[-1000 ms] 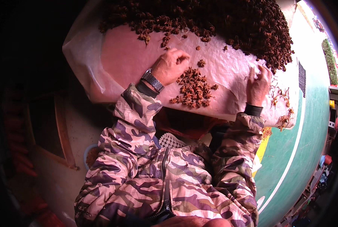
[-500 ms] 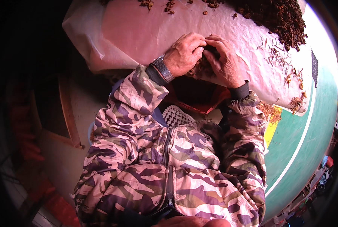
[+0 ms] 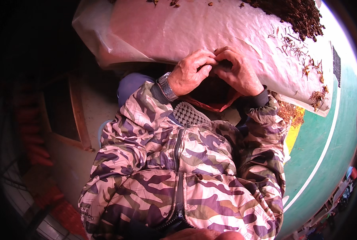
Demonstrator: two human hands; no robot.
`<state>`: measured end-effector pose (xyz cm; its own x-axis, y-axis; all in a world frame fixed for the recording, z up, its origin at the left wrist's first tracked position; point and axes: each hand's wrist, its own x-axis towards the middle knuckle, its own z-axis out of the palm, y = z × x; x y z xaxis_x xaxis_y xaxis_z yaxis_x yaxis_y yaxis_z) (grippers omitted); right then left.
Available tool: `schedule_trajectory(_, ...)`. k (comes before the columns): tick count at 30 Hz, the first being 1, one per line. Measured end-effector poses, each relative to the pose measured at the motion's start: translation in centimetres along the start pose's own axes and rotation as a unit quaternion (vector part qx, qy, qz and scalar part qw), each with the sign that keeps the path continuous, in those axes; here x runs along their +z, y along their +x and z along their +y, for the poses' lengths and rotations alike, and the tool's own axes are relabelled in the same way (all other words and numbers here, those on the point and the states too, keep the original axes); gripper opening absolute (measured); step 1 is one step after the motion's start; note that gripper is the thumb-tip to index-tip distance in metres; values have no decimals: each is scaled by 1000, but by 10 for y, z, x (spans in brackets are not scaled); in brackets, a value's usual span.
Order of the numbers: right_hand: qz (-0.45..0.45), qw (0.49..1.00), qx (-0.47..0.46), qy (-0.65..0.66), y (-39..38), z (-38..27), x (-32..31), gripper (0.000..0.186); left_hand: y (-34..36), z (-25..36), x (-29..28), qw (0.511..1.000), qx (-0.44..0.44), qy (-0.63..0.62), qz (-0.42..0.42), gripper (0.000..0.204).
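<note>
My left hand (image 3: 191, 73) and my right hand (image 3: 239, 72) meet near the front edge of a table covered with white sheeting (image 3: 158, 32). Fingers and thumb of each hand are bent together, the fingertips of both almost touching. Whatever they pinch is hidden or too small to make out. Right below them hangs a red bag (image 3: 210, 106), its mouth open and its inside dark. At the far right of the sheeting lies a heap of dark brown dried plant pieces (image 3: 294, 16). Thin stem-like scraps (image 3: 294, 46) are scattered nearer, towards the right edge.
A few brown crumbs (image 3: 174, 3) lie along the far edge. On the right, a yellow container (image 3: 293, 138) with dried bits stands beside green flooring (image 3: 318, 156) marked by a white line. A wooden frame (image 3: 76, 116) is on the left, and a checked cloth (image 3: 188, 114) shows by my lap.
Both hands have drawn slightly down and apart from the sheeting, over the red bag. The brown pieces seen between them earlier no longer show. The whole view has shifted a little.
</note>
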<state>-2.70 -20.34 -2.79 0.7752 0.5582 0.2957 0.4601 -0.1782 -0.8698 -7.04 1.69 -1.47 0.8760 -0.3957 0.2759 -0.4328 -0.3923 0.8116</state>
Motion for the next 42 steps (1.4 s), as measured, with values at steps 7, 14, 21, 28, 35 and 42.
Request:
schedule_trajectory(7, -17, 995, 81, 49, -12, -8, -1, 21, 14, -1, -27, 998, -51, -33, 23, 19)
schedule_trajectory(14, -2, 986, 132, 106, -6, -25, 8, 17, 72, -93, -119, 907, -9, 292, 302, 43)
schedule_trajectory(21, 8, 995, 98, 2, 3, -32, 10, 21, 133, -148, -154, 883, -203, 286, 312, 97)
schedule_trajectory(28, 25, 995, 92, 29, 7, -25, 6, 20, 159, -143, -126, 890, -136, 356, 249, 95)
schedule_trajectory(35, 101, 982, 154, 40, 13, -3, -8, 19, 138, -93, -61, 933, -19, 339, 121, 72)
schedule_trajectory(42, 173, 971, 160, 34, 16, 26, -17, 20, 101, -53, -22, 945, 67, 310, 74, 72)
